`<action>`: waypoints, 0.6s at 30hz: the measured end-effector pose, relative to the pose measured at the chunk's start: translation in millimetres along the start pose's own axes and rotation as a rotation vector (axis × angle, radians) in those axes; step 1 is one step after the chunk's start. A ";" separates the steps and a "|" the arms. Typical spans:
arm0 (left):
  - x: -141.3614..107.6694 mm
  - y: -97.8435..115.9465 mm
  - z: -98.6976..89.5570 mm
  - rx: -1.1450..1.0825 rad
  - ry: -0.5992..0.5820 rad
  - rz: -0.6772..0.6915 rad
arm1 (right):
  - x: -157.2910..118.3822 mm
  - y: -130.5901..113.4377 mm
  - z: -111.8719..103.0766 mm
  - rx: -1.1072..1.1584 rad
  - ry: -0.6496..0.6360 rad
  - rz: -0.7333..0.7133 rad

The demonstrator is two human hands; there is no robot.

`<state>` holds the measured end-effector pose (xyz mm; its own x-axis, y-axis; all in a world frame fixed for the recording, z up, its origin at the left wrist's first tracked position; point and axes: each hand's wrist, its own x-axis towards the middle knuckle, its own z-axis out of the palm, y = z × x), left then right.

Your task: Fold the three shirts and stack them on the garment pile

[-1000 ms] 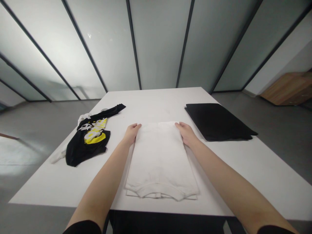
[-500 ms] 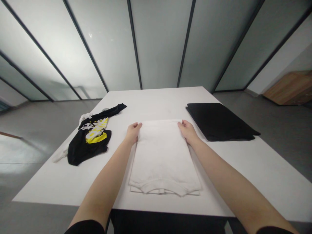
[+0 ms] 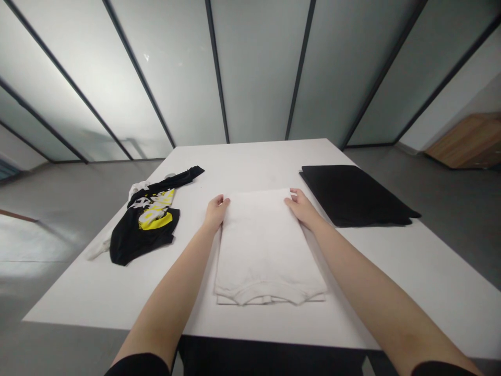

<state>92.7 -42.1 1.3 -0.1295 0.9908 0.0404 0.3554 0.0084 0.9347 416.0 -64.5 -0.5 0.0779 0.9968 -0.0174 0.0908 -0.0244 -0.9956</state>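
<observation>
A folded white T-shirt [image 3: 266, 250] lies in the middle of the white table, its ribbed collar toward me. My left hand [image 3: 216, 213] grips its far left corner, and my right hand [image 3: 302, 209] grips the far right corner. Left of my left hand is a crumpled black garment [image 3: 144, 224] with a yellow and white print, a white cloth [image 3: 99, 249] poking out beneath it. Right of my right hand, a flat, folded black garment [image 3: 352, 196] lies apart from my fingers.
The white table [image 3: 250, 162] ends close in front of me and slopes away on both sides to a grey floor [image 3: 66, 193]. Frosted glass panels with dark frames [image 3: 258, 68] stand behind it. A wooden cabinet [image 3: 465, 141] stands at the far right.
Both hands have slid the white T-shirt away from me across the table, so its collar end sits farther from the near table edge. The head view has shifted slightly.
</observation>
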 end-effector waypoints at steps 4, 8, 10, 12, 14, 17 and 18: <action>0.4 0.2 -5.0 0.253 0.056 0.094 | 4.7 6.0 -3.3 -0.198 0.099 -0.068; -13.4 11.9 -4.3 0.447 0.249 0.349 | 1.6 6.4 -2.0 -0.585 0.158 -0.344; -24.2 20.7 -0.1 0.518 0.179 0.512 | -6.4 4.5 5.3 -0.723 0.042 -0.489; -34.3 26.0 7.9 0.592 0.009 0.609 | -16.1 3.3 16.2 -0.824 -0.144 -0.558; -41.2 24.3 18.3 0.668 -0.165 0.607 | -24.6 3.8 27.1 -0.926 -0.306 -0.532; -43.8 10.2 31.7 0.744 -0.260 0.483 | -31.0 6.5 36.4 -1.037 -0.379 -0.422; -43.0 4.6 34.6 0.758 -0.255 0.446 | -31.2 7.0 37.3 -1.049 -0.374 -0.394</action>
<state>131.9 -80.0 -8.4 0.3420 0.9226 0.1785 0.8475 -0.3849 0.3655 377.1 -93.0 -10.3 -0.4174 0.9057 0.0742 0.8286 0.4129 -0.3782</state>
